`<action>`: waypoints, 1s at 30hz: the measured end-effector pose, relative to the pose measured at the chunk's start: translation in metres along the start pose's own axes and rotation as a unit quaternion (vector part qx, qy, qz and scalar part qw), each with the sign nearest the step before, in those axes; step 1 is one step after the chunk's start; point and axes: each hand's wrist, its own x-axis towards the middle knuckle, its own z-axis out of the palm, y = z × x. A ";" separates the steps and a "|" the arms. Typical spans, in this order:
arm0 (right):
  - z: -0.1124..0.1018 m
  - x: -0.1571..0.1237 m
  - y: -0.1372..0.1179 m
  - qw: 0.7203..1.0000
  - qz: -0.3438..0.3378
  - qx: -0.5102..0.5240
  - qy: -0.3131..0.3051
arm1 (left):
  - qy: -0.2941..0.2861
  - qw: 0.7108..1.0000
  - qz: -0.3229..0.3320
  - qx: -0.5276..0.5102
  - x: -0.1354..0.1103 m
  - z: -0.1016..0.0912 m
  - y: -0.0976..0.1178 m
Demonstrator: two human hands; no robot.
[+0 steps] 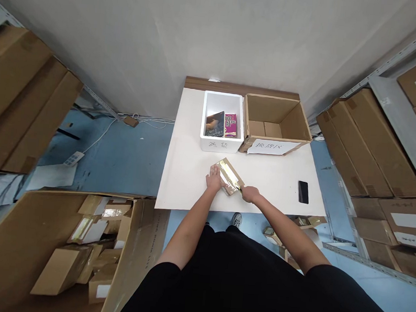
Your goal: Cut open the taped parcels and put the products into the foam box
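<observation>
Seeing large brown boxes (26,89) stacked far to the left of the taped parcel (230,173). Looking down, well to the left of the parcel and nearer the body, into a big open carton (139,247) holding many smaller packages (60,267). Noticing a power strip (74,159) on the blue floor (131,164), also well left of the parcel. Seeing a white foam box (206,144) just beyond the parcel on the white surface (185,173), containing a dark book (215,124) and a purple book (231,125). Resting the left hand (214,178) on the left side of the parcel, spreading its fingers and pressing the parcel, slanted and shiny with tape, against the surface. Gripping a small tool (241,189) in the curled right hand (250,194) at the parcel's near right end; being unable to tell its exact kind. Seeing an open cardboard box (297,117) beyond the parcel and to its right, bearing a handwritten paper sign (273,147). Spotting a dark phone (303,192) on the surface, well right of the parcel. Seeing more brown cartons (360,139) shelved farthest right of the parcel.
</observation>
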 end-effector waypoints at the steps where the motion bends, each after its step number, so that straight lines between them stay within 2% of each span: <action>1: 0.002 -0.003 0.003 1.000 -0.003 0.000 0.002 | 0.000 1.000 -0.004 0.002 0.000 -0.001 0.000; 5: 0.005 -0.012 0.024 0.999 0.000 0.034 -0.005 | 0.002 1.000 -0.014 0.012 -0.002 -0.003 0.000; 8: 0.008 -0.009 0.048 0.989 0.036 0.122 0.072 | 0.022 1.000 -0.021 0.006 -0.009 0.002 0.010; 11: 0.017 0.008 0.062 0.952 0.080 0.251 0.158 | 0.049 0.998 -0.048 -0.001 -0.021 0.015 0.029; 14: 0.031 0.036 0.064 0.910 0.118 0.359 0.170 | 0.083 0.994 -0.070 0.001 -0.033 0.029 0.046; 16: 0.040 0.053 0.063 0.890 0.123 0.402 0.175 | 0.105 0.994 -0.035 0.010 -0.037 0.035 0.051; 18: 0.049 0.066 0.065 0.881 0.111 0.418 0.191 | 0.098 0.992 0.079 0.029 -0.036 0.035 0.052; 20: 0.054 0.073 0.067 0.881 0.097 0.412 0.212 | 0.067 0.974 0.212 0.049 -0.032 0.033 0.052; 22: 0.055 0.078 0.068 0.883 0.087 0.401 0.227 | 0.044 0.958 0.275 0.067 -0.028 0.029 0.053; 24: 0.051 0.083 0.065 0.886 0.081 0.392 0.234 | 0.048 0.960 0.261 0.084 -0.023 0.026 0.056; 27: 0.039 0.091 0.054 0.894 0.076 0.376 0.234 | 0.067 0.972 0.204 0.097 -0.020 0.024 0.058; 30: 0.026 0.093 0.048 0.903 0.045 0.362 0.228 | 0.078 0.976 0.179 0.094 -0.021 0.025 0.055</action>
